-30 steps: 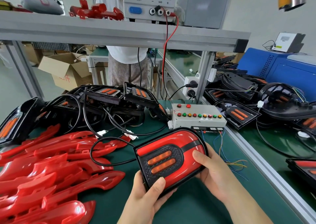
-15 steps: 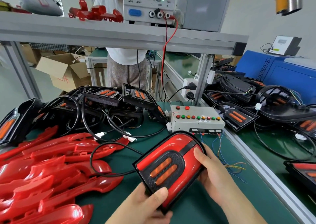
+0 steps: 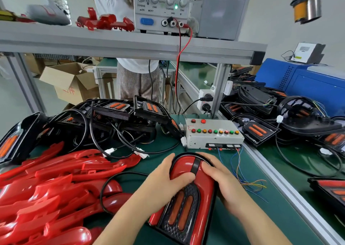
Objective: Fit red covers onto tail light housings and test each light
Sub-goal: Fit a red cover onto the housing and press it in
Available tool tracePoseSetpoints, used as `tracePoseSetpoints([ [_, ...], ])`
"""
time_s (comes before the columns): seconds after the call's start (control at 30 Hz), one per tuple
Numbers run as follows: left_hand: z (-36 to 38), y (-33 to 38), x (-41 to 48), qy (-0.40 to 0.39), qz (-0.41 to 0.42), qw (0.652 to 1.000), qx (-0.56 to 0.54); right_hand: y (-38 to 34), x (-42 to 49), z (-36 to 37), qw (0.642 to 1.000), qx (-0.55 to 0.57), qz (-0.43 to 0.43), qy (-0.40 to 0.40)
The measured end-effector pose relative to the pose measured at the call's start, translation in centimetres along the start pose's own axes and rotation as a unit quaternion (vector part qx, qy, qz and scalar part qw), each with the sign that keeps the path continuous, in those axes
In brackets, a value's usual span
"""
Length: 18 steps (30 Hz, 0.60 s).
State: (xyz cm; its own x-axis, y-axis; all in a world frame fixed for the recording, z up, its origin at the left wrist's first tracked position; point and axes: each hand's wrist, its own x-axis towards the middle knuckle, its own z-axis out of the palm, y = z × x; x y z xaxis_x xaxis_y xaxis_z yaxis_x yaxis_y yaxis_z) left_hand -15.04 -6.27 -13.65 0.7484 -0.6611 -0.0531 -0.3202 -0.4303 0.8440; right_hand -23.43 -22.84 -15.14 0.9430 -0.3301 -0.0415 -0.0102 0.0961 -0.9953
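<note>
Tail light [image 3: 188, 203] with its red cover [image 3: 207, 186] on: half a second ago you held it slanted, its rounded end up toward your right. Now you have turned it lengthwise, so that end points away from you at the test box [image 3: 212, 134] and the orange strips [image 3: 181, 211] run toward you. It has also come lower, down at the green mat [image 3: 233, 226] in front of the box, though whether it rests on the mat cannot be told.

Both of your hands have moved to the far, rounded end. Your left hand [image 3: 168, 177] grips the left edge, with fingers curled round the rim and the thumb laid across the cover's top. Your right hand [image 3: 220, 175] grips the right edge the same way, and its thumb lies on the cover just beside the black band.

The black cable [image 3: 112, 179] loops out to the left, toward the loose red covers [image 3: 56, 188].
</note>
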Motion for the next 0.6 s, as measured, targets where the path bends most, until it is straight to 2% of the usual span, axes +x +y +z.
tracePoseSetpoints([
  [0.07,0.3,-0.6,1.0,0.007,-0.001,0.997,-0.075,-0.5,0.1,0.5,0.999,-0.043,0.018,-0.018],
  [0.2,1.1,-1.2,1.4,0.071,-0.031,0.991,-0.106,-0.7,1.1,0.7,0.993,-0.102,0.062,0.009],
  [0.3,1.5,-1.1,1.0,0.079,-0.051,0.99,-0.109,0.1,0.1,-0.1,0.996,-0.068,0.057,0.006],
  [0.37,1.3,-1.0,0.8,0.052,-0.058,0.995,-0.06,0.7,0.1,0.2,0.994,-0.069,0.075,0.027],
  [0.43,0.7,-0.9,0.9,0.0,-0.066,0.997,0.036,0.9,-0.2,0.5,0.99,-0.065,0.116,0.047],
  [0.5,-0.4,-0.7,1.3,-0.055,-0.085,0.986,0.134,1.3,-0.9,0.5,0.983,-0.085,0.159,0.04],
  [0.6,-2.1,-0.6,3.0,-0.066,-0.075,0.957,0.272,0.7,-1.8,0.1,0.964,-0.16,0.21,0.027],
])
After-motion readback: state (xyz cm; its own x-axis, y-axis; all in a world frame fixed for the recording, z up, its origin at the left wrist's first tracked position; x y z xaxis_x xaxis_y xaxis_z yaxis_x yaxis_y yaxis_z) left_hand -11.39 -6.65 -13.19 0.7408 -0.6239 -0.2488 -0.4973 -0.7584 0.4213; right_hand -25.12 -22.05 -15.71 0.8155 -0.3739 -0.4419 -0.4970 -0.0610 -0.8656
